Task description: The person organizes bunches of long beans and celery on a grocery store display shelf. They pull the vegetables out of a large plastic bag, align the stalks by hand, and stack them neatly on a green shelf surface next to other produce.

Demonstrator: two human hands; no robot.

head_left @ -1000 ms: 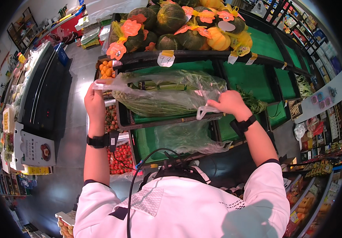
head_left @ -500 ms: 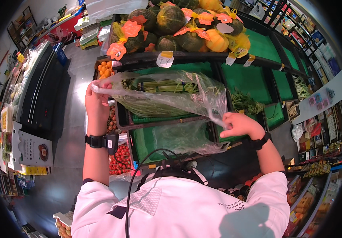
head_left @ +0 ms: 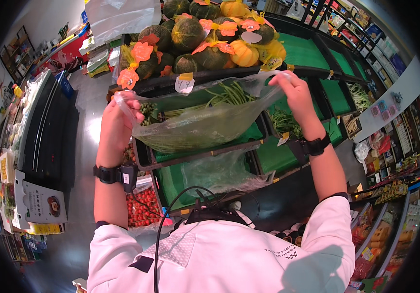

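Note:
A clear plastic bag (head_left: 205, 133) is stretched sideways over a black-edged crate (head_left: 210, 152) lined in green. My left hand (head_left: 118, 117) pinches its left end, fingers closed on the film. At the opposite end, my right hand (head_left: 294, 95) grips the bag's upper right corner, raised near the crate's back rim. Long green vegetable stems (head_left: 232, 94) show above the bag's edge and blurred through the film. I cannot tell whether they lie inside the bag or behind it. A second piece of clear plastic (head_left: 217, 173) lies in the lower green-lined tray.
Dark green and orange pumpkins (head_left: 185, 35) with orange tags are heaped beyond the crate. Leafy greens (head_left: 284, 122) lie in the compartment to the right. Red cherry tomatoes (head_left: 144, 207) sit at lower left. A black display case (head_left: 41, 132) stands across the aisle.
My right hand has risen and moved away from me, lifting the bag's right corner from the crate's front side toward its back rim. My left hand still holds its end. The view has shifted slightly.

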